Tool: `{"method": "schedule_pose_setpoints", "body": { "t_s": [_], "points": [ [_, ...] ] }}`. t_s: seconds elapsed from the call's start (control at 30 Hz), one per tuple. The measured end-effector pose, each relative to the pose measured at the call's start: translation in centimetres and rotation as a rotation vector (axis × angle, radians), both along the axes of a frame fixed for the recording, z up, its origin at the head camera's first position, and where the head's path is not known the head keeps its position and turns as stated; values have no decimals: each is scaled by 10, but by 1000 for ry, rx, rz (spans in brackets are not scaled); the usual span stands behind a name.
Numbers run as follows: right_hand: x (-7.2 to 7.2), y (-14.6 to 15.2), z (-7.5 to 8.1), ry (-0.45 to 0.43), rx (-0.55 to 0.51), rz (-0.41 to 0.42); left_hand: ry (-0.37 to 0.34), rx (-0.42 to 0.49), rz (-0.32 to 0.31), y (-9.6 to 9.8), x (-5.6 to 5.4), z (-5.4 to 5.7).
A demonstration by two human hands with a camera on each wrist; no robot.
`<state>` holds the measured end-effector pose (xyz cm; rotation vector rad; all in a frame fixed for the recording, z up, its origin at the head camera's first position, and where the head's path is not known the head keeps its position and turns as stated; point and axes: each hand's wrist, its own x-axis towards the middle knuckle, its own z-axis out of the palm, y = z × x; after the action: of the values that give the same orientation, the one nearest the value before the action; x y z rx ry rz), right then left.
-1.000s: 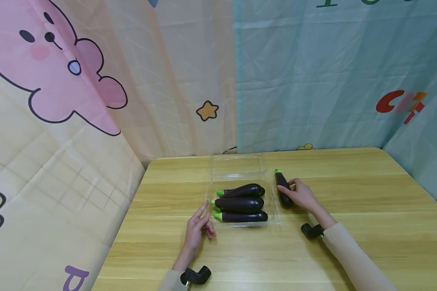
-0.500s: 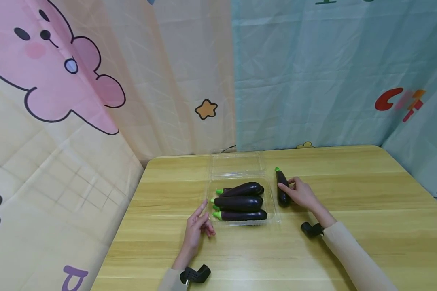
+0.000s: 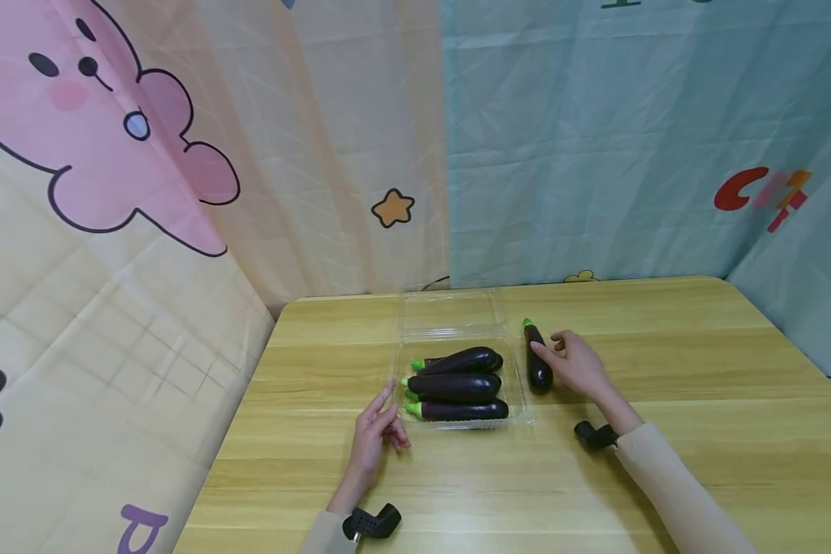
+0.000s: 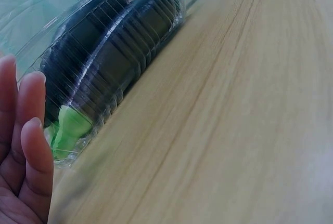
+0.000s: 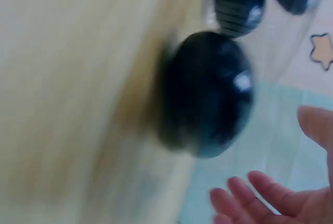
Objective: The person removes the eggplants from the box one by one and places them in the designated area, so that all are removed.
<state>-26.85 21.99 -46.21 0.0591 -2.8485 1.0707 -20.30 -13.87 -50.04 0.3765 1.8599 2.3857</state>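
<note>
A clear plastic clamshell box [image 3: 523,404] stands on the table with its lid [image 3: 453,314] laid back. Several dark purple eggplants [image 3: 453,387] with green stem ends lie piled inside, stems to the left. My left hand [image 3: 370,446] is at the box's front left corner, index finger extended along its side; the left wrist view shows its relaxed fingers [image 4: 36,146] beside the ribbed wall. One more eggplant [image 3: 540,373] lies just right of the box, stem pointing away. My right hand [image 3: 580,368] hovers at its right side, with thumb and fingers spread apart from the eggplant [image 5: 208,96] in the right wrist view.
The wooden table [image 3: 485,492] reaches back to printed cloth curtains [image 3: 561,154] behind and at both sides. Black wrist cameras [image 3: 372,523] sit on both forearms. The lid's far edge lies near the table's back edge.
My right hand has let go of the loose eggplant and drawn slightly up and right. That eggplant turned a little straighter first. The left hand and box stay put.
</note>
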Motion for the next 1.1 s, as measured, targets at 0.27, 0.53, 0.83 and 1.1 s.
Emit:
{"method": "schedule_pose_setpoints", "body": {
  "t_s": [0.27,0.53,0.83,1.1],
  "points": [
    [9,-29,34,228,-44,26,-2,-30,-1,1,6,14],
    [21,-67,62,292,-58,246,-9,-12,5,-1,-2,-5],
    [28,-94,69,217,79,400,23,-3,27,1,-3,-10],
    [23,-107,60,198,213,543,-8,-6,27,0,-2,-8]
  ]
}}
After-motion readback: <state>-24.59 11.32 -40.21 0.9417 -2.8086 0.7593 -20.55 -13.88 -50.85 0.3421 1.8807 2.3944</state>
